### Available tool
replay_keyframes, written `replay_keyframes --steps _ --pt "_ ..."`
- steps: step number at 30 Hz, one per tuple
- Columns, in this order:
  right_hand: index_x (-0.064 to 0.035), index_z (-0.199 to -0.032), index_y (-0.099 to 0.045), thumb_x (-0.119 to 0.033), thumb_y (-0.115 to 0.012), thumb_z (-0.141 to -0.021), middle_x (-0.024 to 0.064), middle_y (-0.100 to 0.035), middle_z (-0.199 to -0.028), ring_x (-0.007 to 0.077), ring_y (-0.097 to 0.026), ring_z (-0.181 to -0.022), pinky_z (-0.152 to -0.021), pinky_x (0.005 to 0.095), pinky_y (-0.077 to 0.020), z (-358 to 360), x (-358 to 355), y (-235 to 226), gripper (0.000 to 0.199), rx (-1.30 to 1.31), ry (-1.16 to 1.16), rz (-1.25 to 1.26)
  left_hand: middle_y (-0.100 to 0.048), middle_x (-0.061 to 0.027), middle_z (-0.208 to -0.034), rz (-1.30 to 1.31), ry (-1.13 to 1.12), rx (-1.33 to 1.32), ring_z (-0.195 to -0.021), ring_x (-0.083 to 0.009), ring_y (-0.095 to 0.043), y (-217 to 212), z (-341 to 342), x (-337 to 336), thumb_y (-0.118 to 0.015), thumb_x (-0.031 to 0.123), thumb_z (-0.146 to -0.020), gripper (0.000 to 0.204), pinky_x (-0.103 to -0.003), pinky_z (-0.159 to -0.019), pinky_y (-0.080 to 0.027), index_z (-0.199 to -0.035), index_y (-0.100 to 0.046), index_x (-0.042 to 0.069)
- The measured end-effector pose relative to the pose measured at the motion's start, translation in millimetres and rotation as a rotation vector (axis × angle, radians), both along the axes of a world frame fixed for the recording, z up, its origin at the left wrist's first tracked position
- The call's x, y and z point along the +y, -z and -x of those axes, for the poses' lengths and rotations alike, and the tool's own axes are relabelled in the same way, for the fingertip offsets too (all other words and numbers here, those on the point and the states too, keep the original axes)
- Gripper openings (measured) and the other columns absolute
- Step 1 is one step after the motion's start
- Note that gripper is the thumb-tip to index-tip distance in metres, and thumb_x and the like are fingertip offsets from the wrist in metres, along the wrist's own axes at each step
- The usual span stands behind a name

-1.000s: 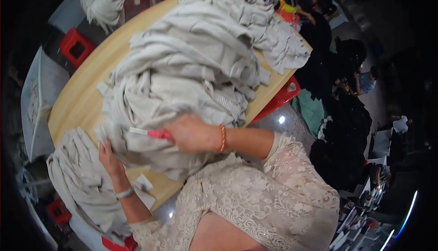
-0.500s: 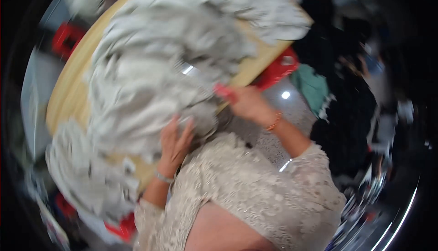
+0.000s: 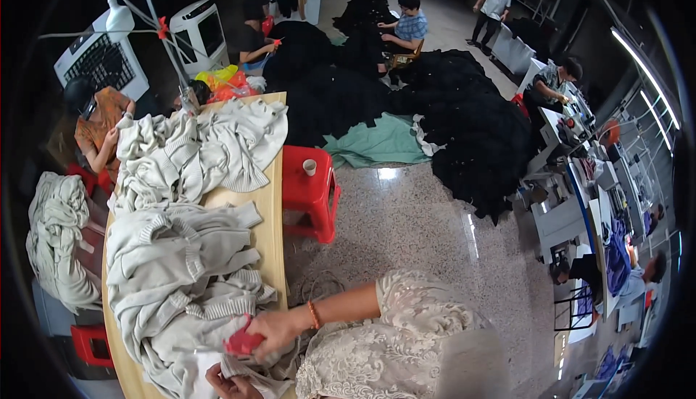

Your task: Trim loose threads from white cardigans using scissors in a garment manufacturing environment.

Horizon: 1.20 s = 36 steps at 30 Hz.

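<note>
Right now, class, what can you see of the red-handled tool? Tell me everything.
The red-handled tool has a pinkish-red handle, plastic-looking, partly hidden by the right hand, which grips it. A pale, narrow part seems to extend leftward, but motion blur hides its exact shape. The tool is held near the left hand, over pale knit garments heaped on the wood-coloured table. Whether it touches them cannot be told.

Heaped in loose, rumpled folds along the wooden table [image 3: 272, 239]: light-grey knitted sweaters [image 3: 174, 254] with ribbed bands, overlapping one another. Held over the heap's near end: a pink-handled tool [image 3: 241, 339], handle to the right, narrow whitish tip pointing left, too blurred to make out exactly.
</note>
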State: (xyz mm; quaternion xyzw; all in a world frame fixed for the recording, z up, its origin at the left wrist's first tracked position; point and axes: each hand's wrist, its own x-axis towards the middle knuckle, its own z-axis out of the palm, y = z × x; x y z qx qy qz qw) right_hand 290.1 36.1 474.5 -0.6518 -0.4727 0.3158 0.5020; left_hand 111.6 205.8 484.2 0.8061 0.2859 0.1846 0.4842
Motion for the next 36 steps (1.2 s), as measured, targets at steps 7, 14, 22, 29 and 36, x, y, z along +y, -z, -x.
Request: replay_keyframes --steps 7,14,22,29,36 --pt "-0.0004 -0.103 -0.055 -0.025 -0.077 -0.072 0.0198 -0.064 -0.091 0.0381 -0.062 -0.090 -0.076 0.0445 -0.0479 49.8 44.8 23.7 0.046 0.133 0.062 -0.353 -0.062 -0.0123 -0.094 -0.020 -0.268 -0.437 -0.081 -0.0227 -0.059 -68.2 -20.4 -45.2 -0.069 0.025 -0.088 0.031 -0.035 -0.073 -0.052 -0.106 -0.054 0.005" --pt "0.0039 -0.119 -0.041 -0.026 -0.074 -0.073 0.0244 -0.056 -0.099 0.0417 -0.059 -0.086 -0.074 0.0477 -0.0474 97.3 73.6 59.5 0.064 -0.334 0.201 -0.493 -0.061 -0.0081 -0.085 -0.106 -0.521 -0.761 -0.070 -0.0188 -0.057 -63.4 -15.7 -47.5 -0.076 0.034 -0.080 0.040 -0.031 -0.066 -0.049 -0.102 -0.057 0.008" --pt "-0.0013 -0.088 -0.059 -0.016 -0.066 -0.065 0.0227 -0.065 -0.082 0.0406 -0.064 -0.082 -0.072 0.0461 -0.0504 73.6 62.5 -1.7 0.028 0.022 0.153 -0.218 -0.059 -0.0117 -0.103 -0.171 -0.538 -0.832 -0.085 -0.0235 -0.059 -85.8 21.9 -17.5 -0.067 0.035 -0.088 0.043 -0.034 -0.073 -0.049 -0.110 -0.054 0.002" --pt "-0.0033 -0.086 -0.065 -0.026 -0.065 -0.079 0.0223 -0.064 -0.077 0.0405 -0.065 -0.076 -0.066 0.0470 -0.0511 -4.1 65.2 -15.1 0.024 -0.324 0.216 0.116 -0.055 -0.0240 -0.128 -0.133 -0.356 -0.699 -0.118 -0.0288 -0.055 -63.2 37.8 28.8 -0.041 -0.007 -0.089 0.026 -0.039 -0.101 -0.044 -0.113 -0.047 0.000" --pt "-0.0010 -0.075 -0.058 -0.016 -0.065 -0.083 0.0123 -0.054 -0.053 0.0254 -0.057 -0.049 -0.051 0.0384 -0.0449 -11.6 82.2 -64.8 0.018 -0.265 0.035 -0.085 -0.055 -0.0153 -0.125 -0.161 -0.339 -0.568 -0.105 -0.0154 -0.058 -70.0 40.4 15.8 -0.046 -0.011 -0.089 0.029 -0.026 -0.090 -0.047 -0.116 -0.048 0.000"
